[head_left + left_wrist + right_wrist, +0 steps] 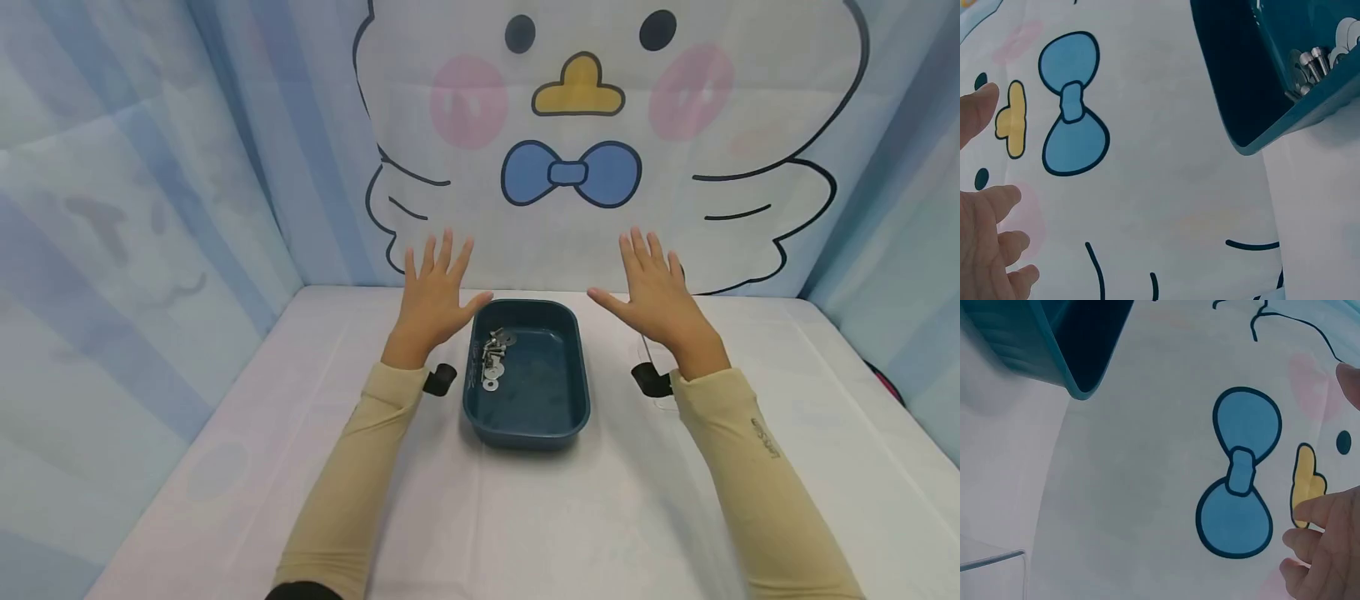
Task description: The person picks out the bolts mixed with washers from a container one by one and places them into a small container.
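My left hand (433,304) is raised with straight, spread fingers at the left of a dark teal plastic tray (547,383). In the head view its thumb tip overlaps the tray's far left corner. On the other side, my right hand (662,307) is held up the same way, apart from the tray, fingers spread. Neither hand holds anything. Inside the tray, along its left side, lies a small pile of metal bolts (1315,61) and flat washers (491,385).
A clear plastic container (992,561) stands on the table by my right wrist, mostly hidden by it in the head view. The white-covered table (517,517) ends at a cartoon-printed curtain (570,242). Blue curtains (135,250) flank both sides.
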`<state>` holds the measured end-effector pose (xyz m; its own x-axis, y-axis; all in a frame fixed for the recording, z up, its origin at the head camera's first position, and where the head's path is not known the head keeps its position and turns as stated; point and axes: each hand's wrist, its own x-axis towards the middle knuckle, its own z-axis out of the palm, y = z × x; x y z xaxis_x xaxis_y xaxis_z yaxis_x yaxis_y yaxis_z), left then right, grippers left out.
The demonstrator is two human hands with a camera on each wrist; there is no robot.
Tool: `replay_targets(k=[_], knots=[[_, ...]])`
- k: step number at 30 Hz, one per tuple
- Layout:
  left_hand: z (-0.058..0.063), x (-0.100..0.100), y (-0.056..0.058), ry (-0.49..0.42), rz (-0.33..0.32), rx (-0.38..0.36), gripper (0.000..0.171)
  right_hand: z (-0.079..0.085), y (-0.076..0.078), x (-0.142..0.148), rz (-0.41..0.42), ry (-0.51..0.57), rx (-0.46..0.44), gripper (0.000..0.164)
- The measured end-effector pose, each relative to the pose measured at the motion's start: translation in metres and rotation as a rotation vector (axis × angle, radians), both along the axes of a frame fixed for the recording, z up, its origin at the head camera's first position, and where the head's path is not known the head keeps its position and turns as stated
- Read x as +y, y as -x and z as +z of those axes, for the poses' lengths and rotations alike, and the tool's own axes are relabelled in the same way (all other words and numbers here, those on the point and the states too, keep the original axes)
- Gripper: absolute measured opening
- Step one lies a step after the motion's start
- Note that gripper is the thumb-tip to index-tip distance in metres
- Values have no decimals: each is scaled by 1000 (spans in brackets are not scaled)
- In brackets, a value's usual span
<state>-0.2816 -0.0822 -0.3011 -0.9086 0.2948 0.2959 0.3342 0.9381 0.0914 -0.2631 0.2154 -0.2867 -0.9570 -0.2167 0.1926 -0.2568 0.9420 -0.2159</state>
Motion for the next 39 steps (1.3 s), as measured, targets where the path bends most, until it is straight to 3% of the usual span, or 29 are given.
replay_targets(k=[12,24,32,39], knots=[[-13,-5,-7,-17,-16,-15,80,-10,-9,8,5,-7,22,92],[-32,-5,-17,30,-25,-19,77,-29,-11,8,22,-9,69,89],[-47,-5,-23,32,-27,-60,77,-33,-10,-2,83,-1,78,83],[-60,-6,-20,45,-22,-101,77,-29,-6,-14,143,69,68,78]])
